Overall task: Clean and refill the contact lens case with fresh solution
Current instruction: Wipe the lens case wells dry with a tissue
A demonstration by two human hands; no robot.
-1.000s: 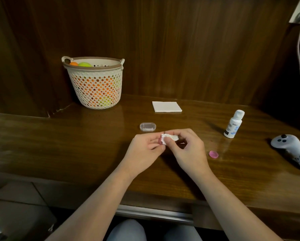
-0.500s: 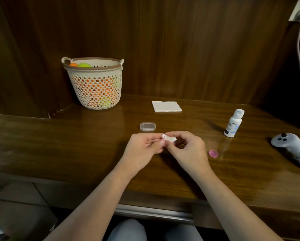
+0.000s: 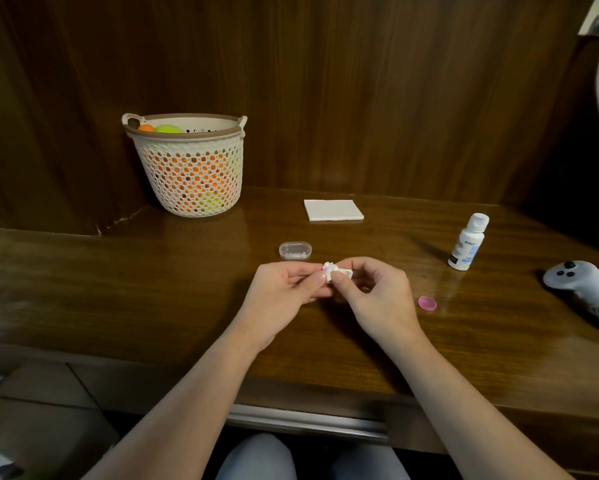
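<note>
Step in hand: the inside of the lens case (image 3: 346, 273) is judged to be wiped dry with a wad of tissue (image 3: 328, 269) before any refill.
Left hand (image 3: 284, 292): curled, with the tissue wad pinched at the fingertips and pressed against the case.
Right hand (image 3: 377, 297): curled round the case, which is pinched between thumb and forefinger.
Case position: held just above the desk (image 3: 152, 289), between the two hands, in front of a clear lid (image 3: 295, 250).
Case look: small and pale, mostly hidden by fingers; which well is being wiped cannot be told.
Technique: the tissue is best twisted gently into the well, with the case held level and firmly, so that no lint or moisture is left.
Loose cap: a pink cap (image 3: 427, 303) lies on the desk just right of the right hand, apart from the case.
Solution bottle (image 3: 468, 242): stands upright and capped, well to the right, untouched.
Spare tissue: a folded white tissue (image 3: 333, 210) lies farther back.
</note>
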